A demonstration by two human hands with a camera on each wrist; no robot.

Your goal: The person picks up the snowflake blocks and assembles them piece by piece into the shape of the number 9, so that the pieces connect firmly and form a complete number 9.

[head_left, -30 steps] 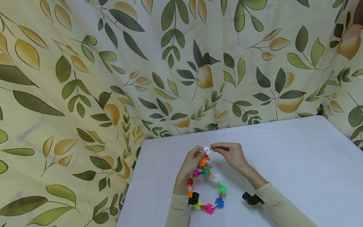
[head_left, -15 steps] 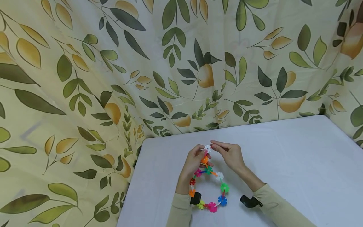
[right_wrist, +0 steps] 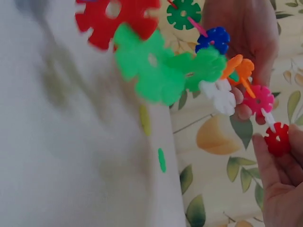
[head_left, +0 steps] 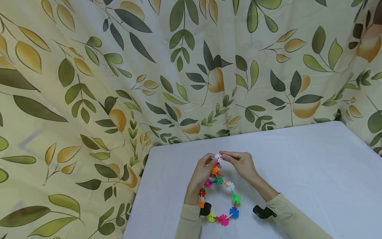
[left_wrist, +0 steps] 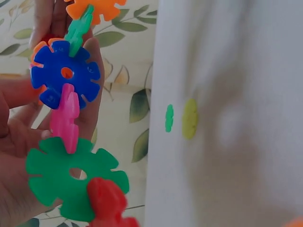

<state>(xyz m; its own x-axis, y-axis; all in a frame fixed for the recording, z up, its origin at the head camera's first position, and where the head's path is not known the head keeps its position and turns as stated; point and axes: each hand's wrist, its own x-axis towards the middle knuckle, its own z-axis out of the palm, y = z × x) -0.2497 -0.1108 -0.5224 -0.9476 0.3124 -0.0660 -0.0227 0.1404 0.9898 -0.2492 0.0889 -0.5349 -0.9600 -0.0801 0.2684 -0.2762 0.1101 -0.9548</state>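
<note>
A chain of colourful notched plastic snowflake discs, joined edge to edge, hangs from my left hand (head_left: 202,170) in a loop. Its lower part has a green disc (head_left: 236,199), a blue disc (head_left: 234,212) and a pink disc (head_left: 223,219). The left fingers hold the chain near its top, by a white disc (head_left: 218,158). My right hand (head_left: 243,165) pinches a red disc (right_wrist: 277,139), which meets a white disc standing in a pink disc (right_wrist: 258,99). In the left wrist view, a blue disc (left_wrist: 71,75) and a dark green disc (left_wrist: 78,172) hang before the left palm.
A white-covered table (head_left: 298,166) lies under the hands. A leaf-patterned curtain (head_left: 167,83) stands behind it and at the left. The wrist views show a loose green disc (left_wrist: 169,118) and a yellow disc (left_wrist: 190,119) edge-on against the white surface.
My right fingertips dip slightly and come closer to the white disc at the chain's top. The left hand keeps its hold, and the loop sways a little.
</note>
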